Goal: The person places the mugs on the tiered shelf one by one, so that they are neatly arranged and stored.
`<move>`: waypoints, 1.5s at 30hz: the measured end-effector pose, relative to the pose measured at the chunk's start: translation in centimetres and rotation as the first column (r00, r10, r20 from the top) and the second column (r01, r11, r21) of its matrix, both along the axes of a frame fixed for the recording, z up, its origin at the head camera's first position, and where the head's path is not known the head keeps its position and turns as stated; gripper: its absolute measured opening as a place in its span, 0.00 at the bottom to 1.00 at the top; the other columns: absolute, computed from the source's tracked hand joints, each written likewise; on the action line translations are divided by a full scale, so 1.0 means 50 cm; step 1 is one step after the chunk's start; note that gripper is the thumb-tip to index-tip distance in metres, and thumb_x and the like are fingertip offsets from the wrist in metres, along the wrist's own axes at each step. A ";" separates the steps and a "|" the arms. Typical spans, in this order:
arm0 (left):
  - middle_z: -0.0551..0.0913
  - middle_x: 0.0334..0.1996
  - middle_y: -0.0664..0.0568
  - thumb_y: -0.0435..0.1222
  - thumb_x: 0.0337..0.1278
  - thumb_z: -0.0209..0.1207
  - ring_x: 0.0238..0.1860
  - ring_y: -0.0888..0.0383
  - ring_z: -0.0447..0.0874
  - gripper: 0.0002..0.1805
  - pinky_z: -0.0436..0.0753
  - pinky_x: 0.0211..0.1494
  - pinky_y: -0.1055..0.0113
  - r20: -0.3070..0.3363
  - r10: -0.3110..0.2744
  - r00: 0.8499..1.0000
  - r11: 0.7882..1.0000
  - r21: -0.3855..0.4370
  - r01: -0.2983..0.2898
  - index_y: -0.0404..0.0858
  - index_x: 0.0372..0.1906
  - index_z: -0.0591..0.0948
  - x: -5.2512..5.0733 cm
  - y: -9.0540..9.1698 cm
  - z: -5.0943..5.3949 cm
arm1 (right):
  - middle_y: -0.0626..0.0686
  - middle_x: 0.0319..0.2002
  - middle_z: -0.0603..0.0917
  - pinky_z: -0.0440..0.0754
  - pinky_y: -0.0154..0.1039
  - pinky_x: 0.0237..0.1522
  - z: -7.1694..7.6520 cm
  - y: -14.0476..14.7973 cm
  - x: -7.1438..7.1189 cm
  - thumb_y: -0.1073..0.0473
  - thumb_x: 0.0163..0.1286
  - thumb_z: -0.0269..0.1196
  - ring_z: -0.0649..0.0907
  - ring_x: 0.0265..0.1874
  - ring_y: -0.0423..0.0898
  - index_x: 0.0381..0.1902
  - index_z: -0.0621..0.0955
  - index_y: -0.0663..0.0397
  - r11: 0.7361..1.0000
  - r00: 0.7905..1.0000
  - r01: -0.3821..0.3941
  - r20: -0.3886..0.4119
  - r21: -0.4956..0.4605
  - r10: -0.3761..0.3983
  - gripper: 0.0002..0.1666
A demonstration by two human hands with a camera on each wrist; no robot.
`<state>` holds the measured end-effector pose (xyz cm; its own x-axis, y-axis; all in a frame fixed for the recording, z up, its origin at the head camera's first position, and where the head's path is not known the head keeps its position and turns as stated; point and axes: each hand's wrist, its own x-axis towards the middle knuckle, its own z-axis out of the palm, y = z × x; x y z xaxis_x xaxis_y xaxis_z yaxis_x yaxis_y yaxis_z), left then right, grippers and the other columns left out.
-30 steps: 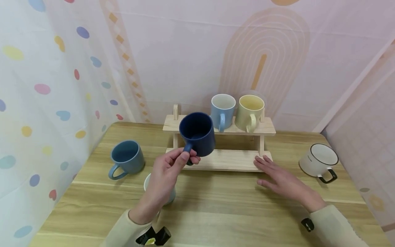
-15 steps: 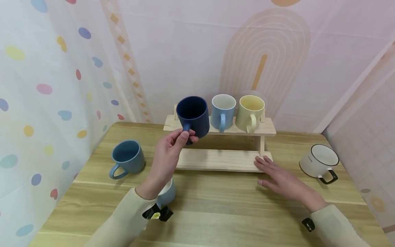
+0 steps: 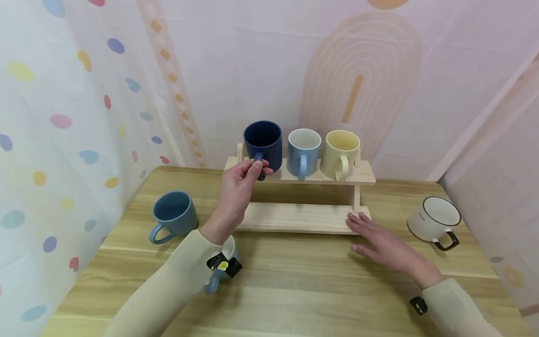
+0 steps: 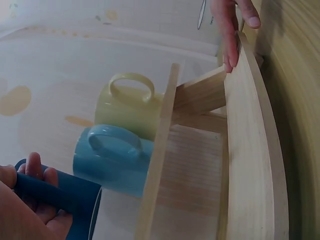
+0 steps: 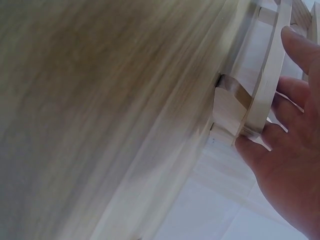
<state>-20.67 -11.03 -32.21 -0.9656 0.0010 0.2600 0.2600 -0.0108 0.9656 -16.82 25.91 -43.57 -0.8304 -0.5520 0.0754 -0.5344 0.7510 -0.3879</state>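
My left hand [image 3: 236,192] pinches the handle of a navy blue mug [image 3: 271,149] over the left part of the wooden two-tier rack's [image 3: 294,218] upper board. A gap shows between the mug's base and that board in the left wrist view. To its right, a light blue mug [image 3: 302,154] and a pale yellow mug [image 3: 337,157] stand upright on the same board, handles toward me. My right hand [image 3: 385,245] rests its straight fingers on the right end of the lower board, which the right wrist view also shows.
A teal-blue mug [image 3: 178,217] stands on the table at left. Another light blue mug [image 3: 229,250] is partly hidden behind my left forearm. At far right stands a white mug [image 3: 433,217] with a black rim and handle. A patterned curtain [image 3: 236,70] hangs behind.
My left hand has raised the navy mug and carried it away from me, from before the rack to over its upper board. The right hand has stayed in place.
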 end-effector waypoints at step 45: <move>0.88 0.53 0.41 0.44 0.81 0.52 0.67 0.55 0.78 0.21 0.70 0.74 0.57 0.193 0.002 0.981 0.997 -0.073 0.013 0.31 0.60 0.83 -0.065 -0.002 -0.039 | 0.57 0.80 0.61 0.61 0.64 0.73 -0.004 -0.004 -0.008 0.46 0.76 0.64 0.59 0.78 0.63 0.79 0.66 0.57 1.000 1.000 -0.007 -0.018 -0.007 0.006 0.41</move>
<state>-23.90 -11.14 -34.14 -0.9975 0.0187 0.0681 0.0692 0.0616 0.9957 -17.23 25.71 -43.80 -0.8253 -0.5568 0.0941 -0.5462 0.7448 -0.3832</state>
